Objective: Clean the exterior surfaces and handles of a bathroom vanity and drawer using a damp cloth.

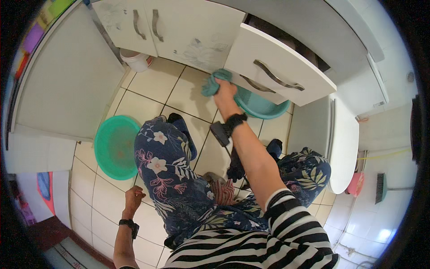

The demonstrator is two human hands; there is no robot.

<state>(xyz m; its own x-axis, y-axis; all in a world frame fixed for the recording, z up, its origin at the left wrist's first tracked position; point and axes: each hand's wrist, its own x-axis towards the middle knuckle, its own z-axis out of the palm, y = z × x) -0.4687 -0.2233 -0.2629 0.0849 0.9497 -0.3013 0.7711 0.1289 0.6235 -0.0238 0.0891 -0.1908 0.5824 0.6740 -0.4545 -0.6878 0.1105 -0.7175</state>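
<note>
My right hand [225, 92] grips a crumpled teal cloth [211, 85] low at the front of the white cabinet, near the corner of the pulled-out drawer [278, 64]. Just right of that hand a teal basin [263, 104] stands on the floor, partly hidden under the drawer fronts. My left hand [134, 200] hangs beside my left knee with its fingers curled in and nothing visible in them. Ahead of it, a green basin [117, 148] rests on the tiles, with a brownish tint at its bottom.
White cabinet doors [191, 30] with metal handles line the front. A white bucket [136, 60] stands at their left end. Left is a pale panel [67, 74]; right is a white-lidded appliance or bin [344, 151]. A striped cloth [223, 193] lies between my legs. A brush [380, 188] hangs at right.
</note>
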